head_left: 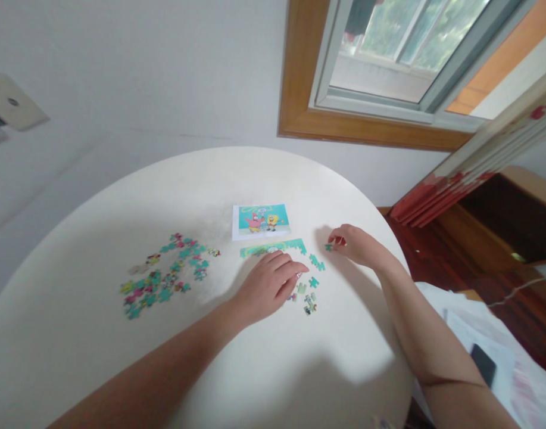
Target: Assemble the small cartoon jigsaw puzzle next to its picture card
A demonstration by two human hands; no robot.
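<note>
Between the fingertips of my right hand is a small teal jigsaw puzzle piece, held low over the table's right part. My left hand lies palm down with its fingers apart, partly covering the lower edge of a joined teal puzzle strip. Just beyond the strip lies a reference picture with a pink and a yellow cartoon figure. Right of the left hand are two joined teal pieces, a single teal piece and several pale pieces. Some pieces are partly hidden beneath that hand.
A pile of loose mixed puzzle pieces spreads over the left of the round white table. Behind it are a wall and a wood-framed window. At lower right, a dark phone rests on papers beside the table.
</note>
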